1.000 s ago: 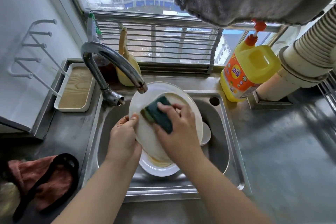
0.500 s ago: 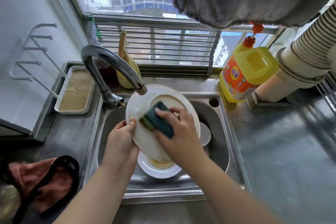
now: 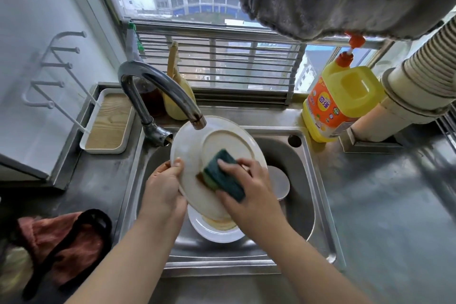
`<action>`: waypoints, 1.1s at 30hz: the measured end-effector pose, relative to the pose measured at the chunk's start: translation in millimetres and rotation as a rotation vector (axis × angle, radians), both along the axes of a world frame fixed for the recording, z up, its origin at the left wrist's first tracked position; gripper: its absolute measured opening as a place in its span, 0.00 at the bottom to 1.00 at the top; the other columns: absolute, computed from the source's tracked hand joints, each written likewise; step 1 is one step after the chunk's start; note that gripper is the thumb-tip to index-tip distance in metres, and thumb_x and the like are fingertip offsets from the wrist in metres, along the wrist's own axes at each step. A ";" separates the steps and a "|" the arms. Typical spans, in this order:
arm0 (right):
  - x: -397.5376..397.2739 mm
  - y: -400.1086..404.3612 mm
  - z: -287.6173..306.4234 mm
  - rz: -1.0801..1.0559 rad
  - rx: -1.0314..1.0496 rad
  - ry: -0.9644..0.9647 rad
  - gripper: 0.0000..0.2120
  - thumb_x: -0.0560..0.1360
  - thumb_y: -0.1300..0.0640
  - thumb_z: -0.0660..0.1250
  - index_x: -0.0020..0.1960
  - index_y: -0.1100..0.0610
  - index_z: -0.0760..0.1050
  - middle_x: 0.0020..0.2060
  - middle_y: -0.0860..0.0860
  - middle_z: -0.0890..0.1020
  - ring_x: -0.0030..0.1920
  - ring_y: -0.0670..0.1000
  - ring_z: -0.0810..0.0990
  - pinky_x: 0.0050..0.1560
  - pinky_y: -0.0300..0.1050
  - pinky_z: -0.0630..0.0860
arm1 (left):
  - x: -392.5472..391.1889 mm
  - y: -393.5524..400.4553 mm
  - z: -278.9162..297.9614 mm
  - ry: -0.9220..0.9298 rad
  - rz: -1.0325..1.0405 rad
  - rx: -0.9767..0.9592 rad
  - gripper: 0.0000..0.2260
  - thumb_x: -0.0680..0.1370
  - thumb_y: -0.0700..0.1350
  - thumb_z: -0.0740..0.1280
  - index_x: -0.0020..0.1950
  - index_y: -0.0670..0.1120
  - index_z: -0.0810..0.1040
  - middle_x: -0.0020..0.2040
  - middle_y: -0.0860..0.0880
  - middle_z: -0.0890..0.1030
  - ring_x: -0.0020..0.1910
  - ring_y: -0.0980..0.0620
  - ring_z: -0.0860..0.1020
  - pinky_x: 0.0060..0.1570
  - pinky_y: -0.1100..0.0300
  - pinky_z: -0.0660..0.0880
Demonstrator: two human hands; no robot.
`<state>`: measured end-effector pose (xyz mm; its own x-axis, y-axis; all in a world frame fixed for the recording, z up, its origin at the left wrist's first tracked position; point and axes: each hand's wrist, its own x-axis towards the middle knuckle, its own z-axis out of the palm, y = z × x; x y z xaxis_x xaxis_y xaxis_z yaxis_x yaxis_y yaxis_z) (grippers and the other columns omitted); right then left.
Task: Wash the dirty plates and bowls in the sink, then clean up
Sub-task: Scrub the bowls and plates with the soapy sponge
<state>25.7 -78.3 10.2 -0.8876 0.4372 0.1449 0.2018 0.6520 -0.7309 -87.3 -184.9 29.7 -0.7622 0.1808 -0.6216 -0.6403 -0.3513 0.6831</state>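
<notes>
You hold a white plate [image 3: 217,145] tilted over the steel sink [image 3: 318,175], underside up, a green sponge [image 3: 223,175] pressed to it. Below it a white dish [image 3: 214,232] lies in the basin, smeared yellow, beside what looks like another upturned piece [image 3: 280,181].

The space over the sink [image 3: 318,207] is largely taken up by the tilted plate [image 3: 217,145], and the faucet [image 3: 170,91] spout is arched just above its upper rim. The basin floor is occupied by a dirty plate [image 3: 217,232] and a bowl [image 3: 280,181]. Open counter [image 3: 394,205] is found to the right, bounded at the back by the detergent bottle [image 3: 338,103] and a ribbed duct [image 3: 424,76]. The left counter is crowded by a tray [image 3: 108,123] and a cloth [image 3: 64,242].
</notes>
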 end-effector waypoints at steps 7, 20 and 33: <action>0.1 72.4 -25.5 -0.236 0.058 -0.259 0.22 0.75 0.47 0.67 0.68 0.45 0.70 0.61 0.53 0.70 0.61 0.55 0.67 0.61 0.45 0.64 | 17.6 -1.4 -6.3 -0.015 -0.044 -0.042 0.10 0.81 0.37 0.60 0.40 0.43 0.74 0.33 0.48 0.80 0.35 0.52 0.77 0.40 0.57 0.76; 13.9 63.4 -26.1 -0.180 0.092 -0.350 0.23 0.73 0.50 0.68 0.67 0.45 0.71 0.60 0.52 0.70 0.61 0.54 0.67 0.65 0.49 0.66 | 10.3 -5.8 -9.6 -0.014 -0.053 -0.048 0.10 0.81 0.37 0.61 0.40 0.44 0.74 0.31 0.50 0.81 0.33 0.54 0.79 0.39 0.56 0.75; 51.1 9.1 -33.8 -0.090 0.161 -0.059 0.27 0.65 0.51 0.71 0.62 0.41 0.71 0.59 0.48 0.70 0.56 0.51 0.69 0.57 0.53 0.74 | -0.7 -5.0 -12.7 -0.065 -0.009 -0.042 0.06 0.80 0.37 0.61 0.45 0.43 0.75 0.41 0.45 0.80 0.38 0.52 0.80 0.35 0.57 0.78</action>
